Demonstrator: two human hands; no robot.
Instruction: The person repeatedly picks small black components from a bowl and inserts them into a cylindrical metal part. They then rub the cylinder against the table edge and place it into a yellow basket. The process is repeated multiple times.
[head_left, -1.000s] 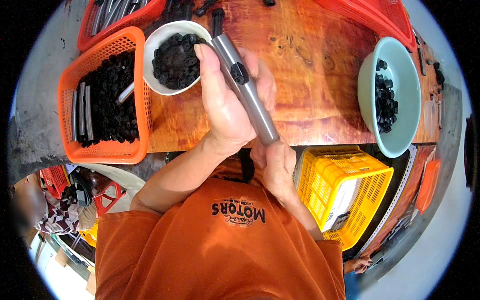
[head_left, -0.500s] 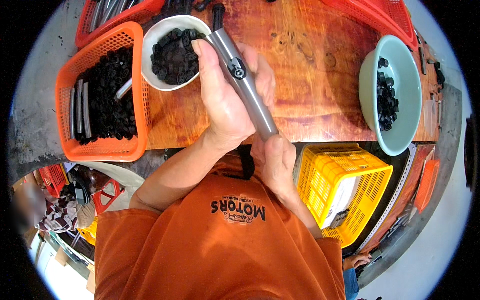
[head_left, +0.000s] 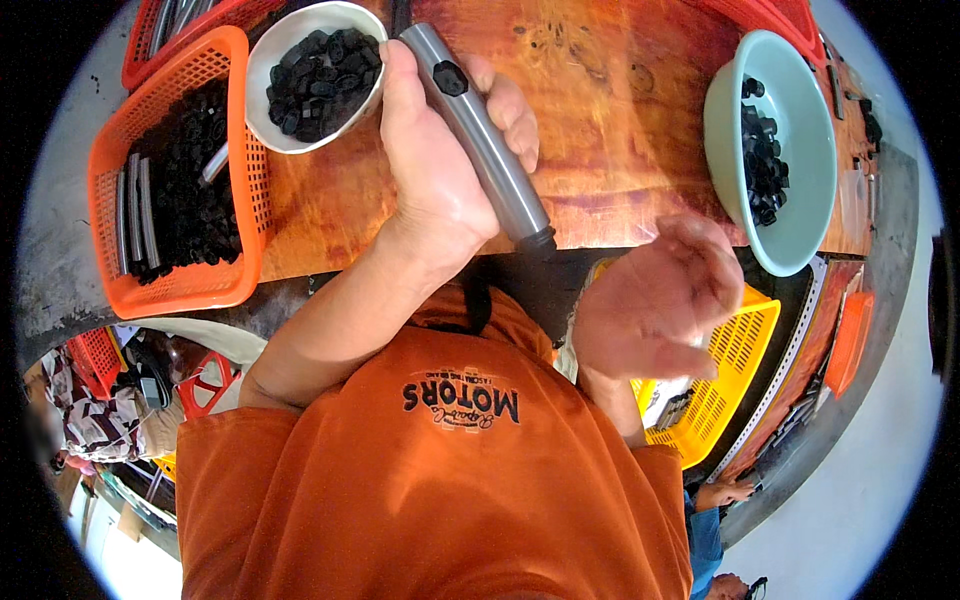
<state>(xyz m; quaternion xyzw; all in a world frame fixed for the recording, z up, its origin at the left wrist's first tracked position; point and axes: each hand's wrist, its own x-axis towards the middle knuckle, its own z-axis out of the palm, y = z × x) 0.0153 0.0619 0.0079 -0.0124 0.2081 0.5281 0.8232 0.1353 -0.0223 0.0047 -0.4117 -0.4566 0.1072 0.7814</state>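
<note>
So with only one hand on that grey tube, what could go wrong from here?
1. The left hand alone grips the grey tube, whose lower end overhangs the wooden table edge; the right hand is open and off it, so a slip might drop it to the floor.
2. The tube's upper end sits close to the white bowl of small black parts; a swing could knock it.

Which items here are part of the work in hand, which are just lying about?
In hand: grey metal tube gripped by left hand; right hand open, empty; white bowl of black parts.
Lying about: green bowl, orange basket, yellow crate.
</note>
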